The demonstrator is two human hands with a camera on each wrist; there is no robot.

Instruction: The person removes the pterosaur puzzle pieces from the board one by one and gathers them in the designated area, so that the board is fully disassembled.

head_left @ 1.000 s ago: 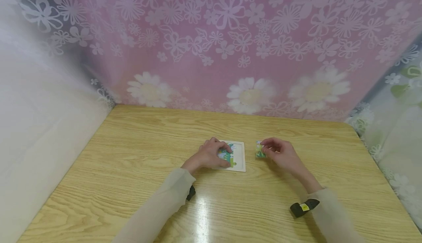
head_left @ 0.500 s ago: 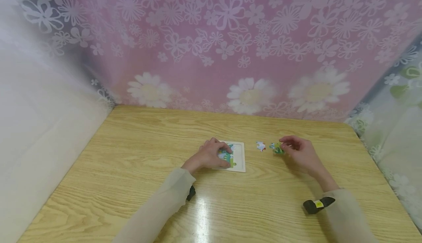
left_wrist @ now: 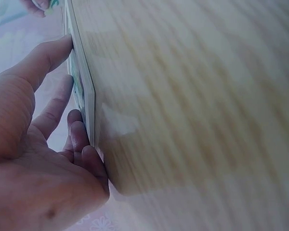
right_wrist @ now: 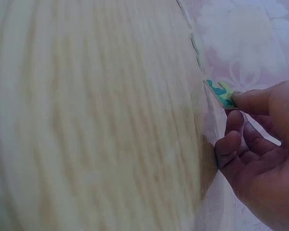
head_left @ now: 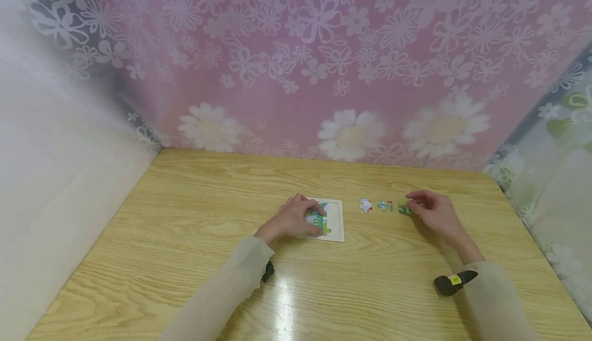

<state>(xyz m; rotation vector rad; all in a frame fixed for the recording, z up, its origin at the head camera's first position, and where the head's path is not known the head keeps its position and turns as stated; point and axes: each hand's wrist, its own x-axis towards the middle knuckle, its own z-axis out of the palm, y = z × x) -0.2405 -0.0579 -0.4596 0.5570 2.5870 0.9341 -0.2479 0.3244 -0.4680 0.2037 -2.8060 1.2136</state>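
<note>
My left hand (head_left: 296,216) rests on a puzzle board (head_left: 336,230) with a pale frame, partly filled with green and blue picture pieces (head_left: 319,220). In the left wrist view, the thumb and a finger touch the board's face, and other fingers lie at its near edge. My right hand (head_left: 437,212) pinches a green puzzle piece (right_wrist: 223,94) between thumb and fingers, tilted just above the table. Left of that hand lie a white puzzle piece (head_left: 366,205) with red spots and a multicoloured piece (head_left: 385,206). Part of the board is hidden under the left hand.
The wooden table (head_left: 194,197) spreads around both hands. A pink flowered curtain (head_left: 277,74) hangs along its back edge, with pale cloth (head_left: 55,151) at the left and flowered cloth (head_left: 564,187) at the right. Black straps sit on both wrists.
My right hand has moved right, away from the board, with puzzle pieces. The white piece and then the multicoloured piece were left on the table. My left hand stays on the board.
</note>
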